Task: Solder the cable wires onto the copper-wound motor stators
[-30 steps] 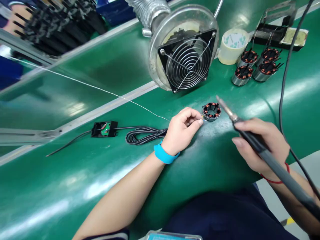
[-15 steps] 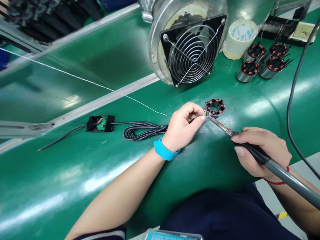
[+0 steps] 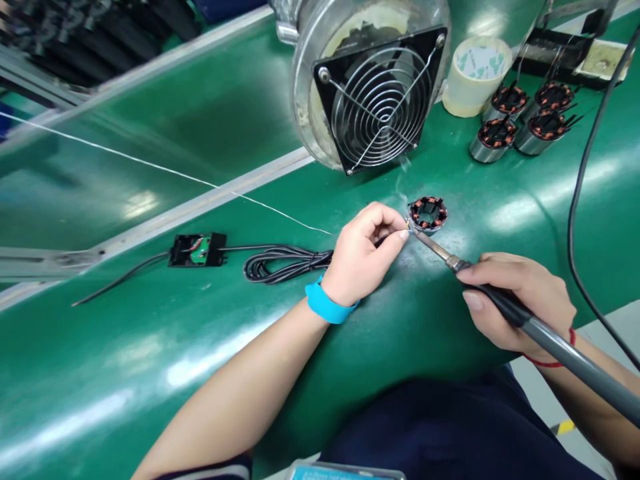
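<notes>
My left hand, with a blue wristband, pinches a thin solder wire that runs off to the far left; its fingertips sit beside a small wound stator with copper coils on the green belt. My right hand grips a soldering iron like a pen. The iron's tip touches the stator's near left edge, right at my left fingertips. A thin wisp of smoke rises from that spot.
A round fume extractor fan stands just behind the stator. Several more stators and a tape roll sit at the back right. A coiled black cable with a small black box lies to the left.
The soldering iron tip came down from above the stator to its near left edge and stays there. Smoke now rises. My left hand has hardly moved.
</notes>
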Tool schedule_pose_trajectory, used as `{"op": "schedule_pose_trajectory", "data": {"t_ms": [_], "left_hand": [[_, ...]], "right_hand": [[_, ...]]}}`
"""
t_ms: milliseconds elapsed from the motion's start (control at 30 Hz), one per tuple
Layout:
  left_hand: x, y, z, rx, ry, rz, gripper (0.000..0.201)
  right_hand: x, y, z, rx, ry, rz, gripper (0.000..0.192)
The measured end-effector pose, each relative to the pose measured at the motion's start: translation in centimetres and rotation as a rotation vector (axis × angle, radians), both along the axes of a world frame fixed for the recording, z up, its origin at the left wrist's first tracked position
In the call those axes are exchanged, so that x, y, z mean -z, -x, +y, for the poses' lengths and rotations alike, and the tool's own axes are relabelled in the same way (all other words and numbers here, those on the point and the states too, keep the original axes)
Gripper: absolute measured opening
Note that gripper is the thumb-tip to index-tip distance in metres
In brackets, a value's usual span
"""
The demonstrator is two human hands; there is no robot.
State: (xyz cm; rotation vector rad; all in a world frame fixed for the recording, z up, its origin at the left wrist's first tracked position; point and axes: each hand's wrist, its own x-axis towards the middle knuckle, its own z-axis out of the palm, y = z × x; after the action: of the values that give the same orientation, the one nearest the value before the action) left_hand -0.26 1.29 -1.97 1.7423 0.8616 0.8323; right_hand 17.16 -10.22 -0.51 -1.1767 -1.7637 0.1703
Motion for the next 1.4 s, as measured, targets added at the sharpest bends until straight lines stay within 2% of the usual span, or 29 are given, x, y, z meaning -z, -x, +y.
{"op": "schedule_pose_trajectory", "data": {"t_ms": [167,300,467,667,767,867,1033,1200,1300,1400], "left_hand": [[-0.1,0.0,0.0,0.004,-0.002,0.014,0.005],[-0.1,0.0,0.0,0.001,-0.025,0.016,0.006],[0.0,0.0,0.1,0.003,-0.048,0.012,0.006],[0.2,0.1,0.1,0.010,-0.073,0.035,0.006],[0.3,0.2,0.2,0.012,-0.082,0.040,0.005],[0.3,0.2,0.1,0.008,-0.086,0.042,0.005],[0.4,0.3,0.1,0.018,-0.107,0.007,0.004],[0.7,0.3,0.1,0.012,-0.105,-0.024,0.002],[0.8,0.1,0.1,-0.004,-0.011,-0.068,0.011],[0.7,0.2,0.2,-0.017,0.087,-0.033,0.017]], "right_hand": [[0.4,-0.3,-0.2,0.060,0.050,0.040,0.035],[0.4,-0.3,-0.1,0.097,0.076,-0.013,0.039],[-0.4,-0.8,0.8,0.088,0.166,-0.034,0.045],[-2.5,-2.4,3.5,-0.026,0.307,-0.191,0.027],[-2.6,-2.5,4.9,-0.067,0.338,-0.272,0.035],[-1.7,-2.2,6.0,-0.036,0.331,-0.365,0.041],[0.3,-1.7,6.9,0.009,0.276,-0.411,0.032],[0.9,-1.1,6.8,0.061,0.182,-0.408,0.030],[0.8,-0.7,6.7,0.001,0.076,-0.373,0.028],[0.8,-0.6,6.7,-0.084,0.048,-0.331,0.031]]}}
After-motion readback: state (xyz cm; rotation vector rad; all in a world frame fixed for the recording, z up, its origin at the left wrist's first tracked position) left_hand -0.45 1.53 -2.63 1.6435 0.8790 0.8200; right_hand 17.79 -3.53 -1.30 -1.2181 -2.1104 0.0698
